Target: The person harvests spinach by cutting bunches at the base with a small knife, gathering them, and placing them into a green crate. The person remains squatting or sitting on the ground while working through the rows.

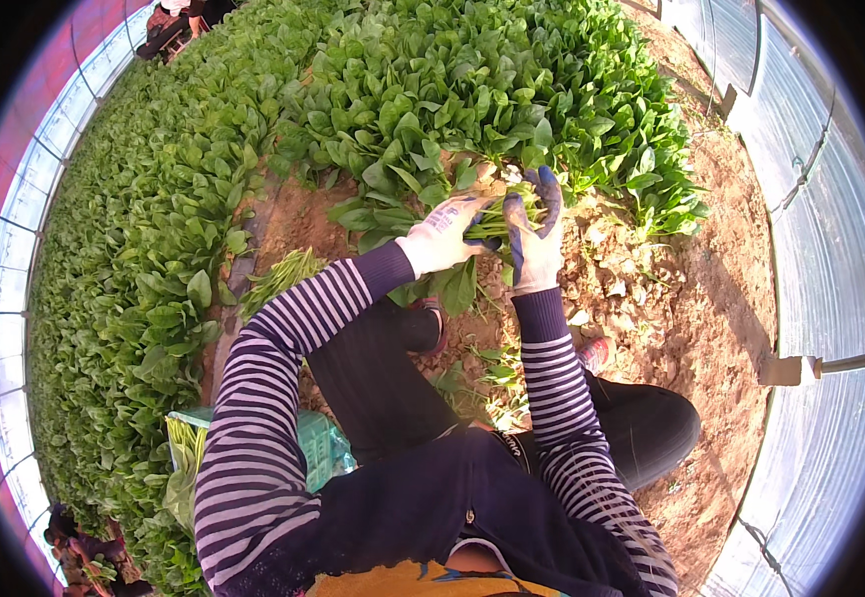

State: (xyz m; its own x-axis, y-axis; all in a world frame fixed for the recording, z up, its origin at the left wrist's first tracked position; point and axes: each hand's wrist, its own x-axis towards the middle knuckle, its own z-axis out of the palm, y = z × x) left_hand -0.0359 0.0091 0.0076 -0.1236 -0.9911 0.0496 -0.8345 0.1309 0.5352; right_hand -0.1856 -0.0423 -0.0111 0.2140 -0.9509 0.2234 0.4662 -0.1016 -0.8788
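My left hand (444, 235), in a white work glove with dark blue coating on the fingers, grips a bunch of leafy greens that look like spinach (494, 222). Its pale green stems point right, and the broad leaves hang below the hand (456, 287). My right hand (538, 239), gloved the same way, cups the stem ends between thumb and fingers. Both hands are just above the soil, at the near edge of the standing spinach (477, 97). Several cut plants (380, 213) lie beside and behind my left hand.
A pile of stems (283, 276) lies left of my left forearm. A green plastic crate (320, 448) holding greens stands by my left side. Bare soil (731, 298) runs along the plastic greenhouse wall (813, 149). Other people are at the upper left (171, 26) and lower left (89, 552).
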